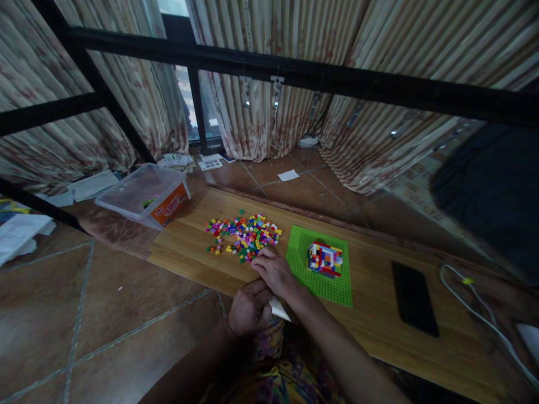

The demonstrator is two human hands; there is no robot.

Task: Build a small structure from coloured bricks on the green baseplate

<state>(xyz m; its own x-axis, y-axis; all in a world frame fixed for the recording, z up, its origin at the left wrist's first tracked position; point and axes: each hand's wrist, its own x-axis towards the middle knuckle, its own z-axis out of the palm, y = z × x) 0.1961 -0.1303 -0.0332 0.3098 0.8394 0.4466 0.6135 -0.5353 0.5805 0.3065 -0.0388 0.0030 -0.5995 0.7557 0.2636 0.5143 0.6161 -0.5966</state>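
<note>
My right hand (275, 273) is at the near edge of a pile of small multicoloured toy bricks (248, 231), its fingers curled together. Whatever is between those fingertips is too small or hidden to make out. Just below and to the left, my left hand (250, 307) is closed close to my lap, with its fingertips hidden. A white flat piece (279, 309) shows beside it under my right forearm; I cannot tell whether the left hand holds it. Right of the pile, a block-like brick model (324, 258) in mixed colours stands on a green studded baseplate (339, 293).
A clear plastic box (126, 196) with an orange label stands at the left end of the wooden board (189, 261). A black phone (415, 297) and a white cable (484, 308) lie to the right. Behind are a dark metal bar (295, 67) and striped curtains (261, 123).
</note>
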